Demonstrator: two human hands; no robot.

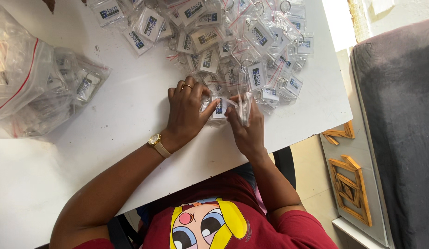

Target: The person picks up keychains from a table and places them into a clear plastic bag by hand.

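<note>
Now the white table [131, 120] is carrying a heap of bagged keychains [233, 41], and the left hand [189, 110] is pinching a clear keychain [219, 107] near the front edge while the right hand [246, 122] is gripping its small plastic sleeve [244, 107].

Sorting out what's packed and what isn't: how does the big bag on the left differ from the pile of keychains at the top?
The big clear bag is one bulging bundle holding many keychains; the keychain pile lies loose and spread out. The bag sits apart from both hands; the pile reaches the left hand and right hand. Both rest on the white table.
</note>
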